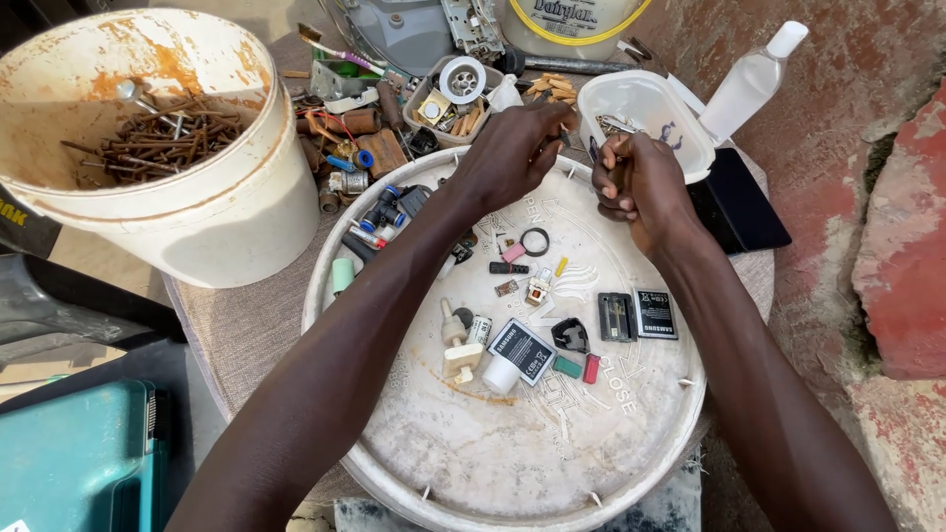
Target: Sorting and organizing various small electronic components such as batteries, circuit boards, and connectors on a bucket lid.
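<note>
Cluttering a small cloth-covered table (246, 325) beside a rough red wall (887, 197), odds and ends are lying everywhere: a white bucket (227, 212) holding rusty nails (158, 138) is standing at the left, and a clear squeeze bottle (749, 84) is leaning at the far right. Filling the middle, a big round white lid (512, 463) is serving as a tray, carrying flat phone batteries (636, 315), a black ring (535, 241) and small plastic bits. Over its far edge, both hands are meeting beside an open white plastic box (641, 108). His left hand (512, 148) is curling with fingertips pressed together toward the right one. His right hand (636, 182) is pinching a thin dark metal piece (603, 146), mostly hidden by the fingers, seeming to stand roughly upright; its end I cannot make out.
</note>
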